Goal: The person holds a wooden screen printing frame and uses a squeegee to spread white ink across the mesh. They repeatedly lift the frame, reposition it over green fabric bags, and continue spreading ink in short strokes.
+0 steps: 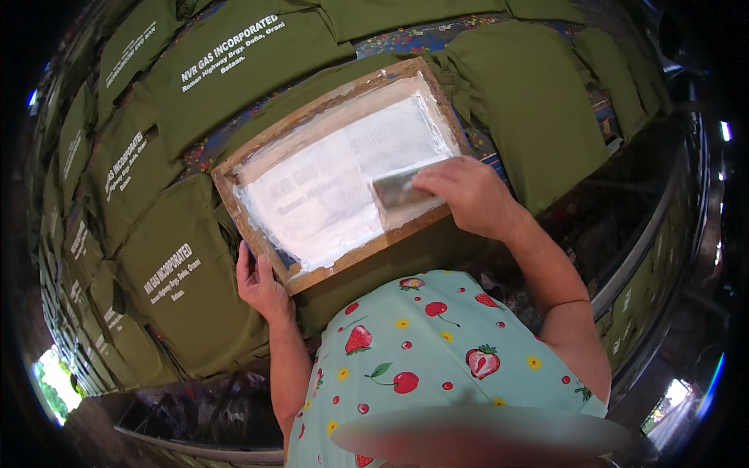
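Note:
A wooden-framed printing screen (328,271) lies tilted on an olive shirt (398,253), its mesh smeared with white paste and showing faint lettering. My left hand (264,287) grips the frame near its lower-left corner, fingers curled at the outer edge. Inside the frame, at the right, my right hand (476,195) holds a flat rectangular squeegee (394,199) against the white mesh, thumb and fingers closed on it. The squeegee is slightly blurred, and part of it is hidden under my fingers.
Olive shirts (530,109) cover the sloping board around the screen, many on the left with white print (168,335). A speckled surface (390,43) shows between them. A dark metal rail (640,249) curves along the right side. My fruit-patterned apron (437,343) fills the bottom.

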A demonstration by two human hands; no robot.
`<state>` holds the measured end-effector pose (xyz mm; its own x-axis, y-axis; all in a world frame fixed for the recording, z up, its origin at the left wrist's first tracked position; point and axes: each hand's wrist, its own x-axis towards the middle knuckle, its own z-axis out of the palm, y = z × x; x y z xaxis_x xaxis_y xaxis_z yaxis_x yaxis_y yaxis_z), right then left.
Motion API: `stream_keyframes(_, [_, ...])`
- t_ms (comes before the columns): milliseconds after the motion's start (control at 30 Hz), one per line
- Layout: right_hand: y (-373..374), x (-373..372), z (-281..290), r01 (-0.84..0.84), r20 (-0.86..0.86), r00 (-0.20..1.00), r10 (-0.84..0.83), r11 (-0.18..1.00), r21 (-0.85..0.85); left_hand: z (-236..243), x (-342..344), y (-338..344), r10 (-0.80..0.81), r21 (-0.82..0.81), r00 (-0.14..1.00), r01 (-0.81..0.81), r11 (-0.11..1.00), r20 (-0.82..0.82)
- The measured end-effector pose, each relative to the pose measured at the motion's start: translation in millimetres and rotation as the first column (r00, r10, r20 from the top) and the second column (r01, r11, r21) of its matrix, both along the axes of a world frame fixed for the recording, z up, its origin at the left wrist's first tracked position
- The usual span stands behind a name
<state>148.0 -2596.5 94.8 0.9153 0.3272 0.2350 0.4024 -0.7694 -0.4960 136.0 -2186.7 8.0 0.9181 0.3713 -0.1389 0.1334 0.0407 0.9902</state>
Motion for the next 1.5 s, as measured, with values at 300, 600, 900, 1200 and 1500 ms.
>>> stream_keyframes(300, [51.1,30.8,-17.7,0.609,0.093,0.793,-0.601,0.782,-0.137,13.8,22.7,26.8,-0.146,-0.139,0.986,0.133,0.981,-0.085])
stream_keyframes(600, [181.4,38.1,-23.4,0.341,0.099,0.94,-0.327,0.917,-0.206,5.0,18.6,23.4,-0.115,-0.164,0.991,0.103,0.981,-0.07])
stream_keyframes(900, [200.8,-4.6,-13.3,-0.113,0.207,0.968,0.144,0.981,-0.157,-6.4,17.9,25.4,-0.158,-0.186,0.987,0.151,0.971,-0.024])
stream_keyframes(1200, [153.2,81.5,15.7,-0.295,-0.117,0.953,0.279,0.943,-0.153,2.0,16.0,20.2,-0.12,-0.102,0.992,0.115,0.988,-0.043])
stream_keyframes(1500, [168.6,152.3,-4.0,-0.392,-0.006,0.917,0.399,0.897,-0.204,2.0,9.8,-1.1,0.034,0.066,0.998,-0.031,0.997,-0.056])
